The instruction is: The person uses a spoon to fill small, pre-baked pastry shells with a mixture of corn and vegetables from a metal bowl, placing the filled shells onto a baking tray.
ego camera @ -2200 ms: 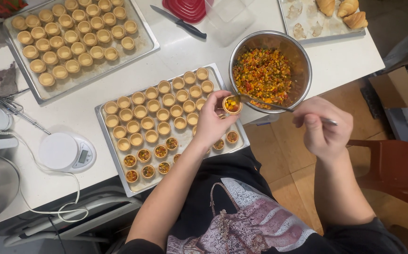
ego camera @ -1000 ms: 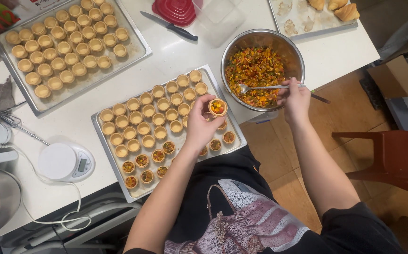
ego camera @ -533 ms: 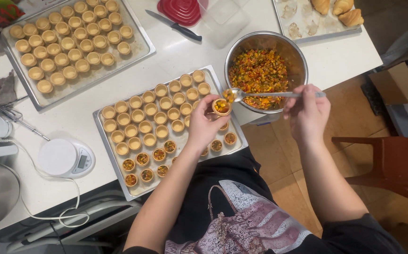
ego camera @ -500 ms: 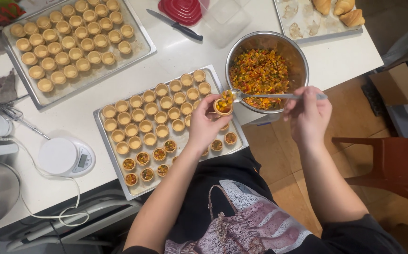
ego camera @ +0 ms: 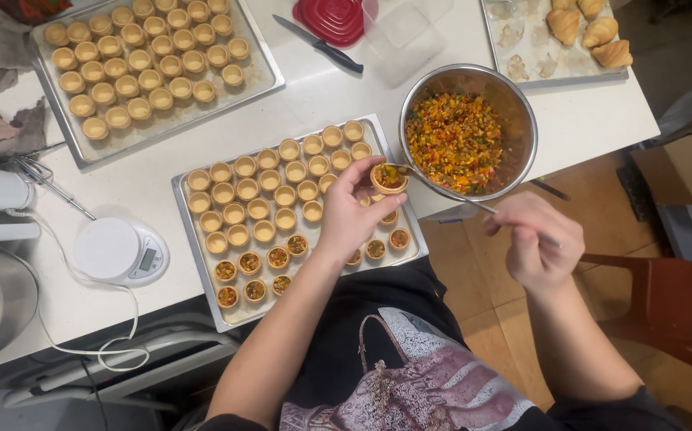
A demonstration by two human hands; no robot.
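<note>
**Desk:** What does the frame show?

**Photographer:** A cook's left hand (ego camera: pixel 351 214) pinches a small pastry cup (ego camera: pixel 388 177) between thumb and fingertips, lifted above the near baking tray (ego camera: pixel 202 297) and just beside the steel bowl (ego camera: pixel 521 112) of chopped vegetable filling (ego camera: pixel 453 142). The right hand (ego camera: pixel 536 239) is closed around the handle of a spoon (ego camera: pixel 473 201), whose tip sits in the cup.

**Desk:** And what would doing it well look like?

**Photographer:** By the look of it, keeping the cup level and close to the bowl's rim so spills fall back in, a light pinch so the shell does not crack, and a modest spoonful. Filled cups (ego camera: pixel 254 275) line the tray's near rows; empty ones (ego camera: pixel 262 199) wait farther back.
</note>
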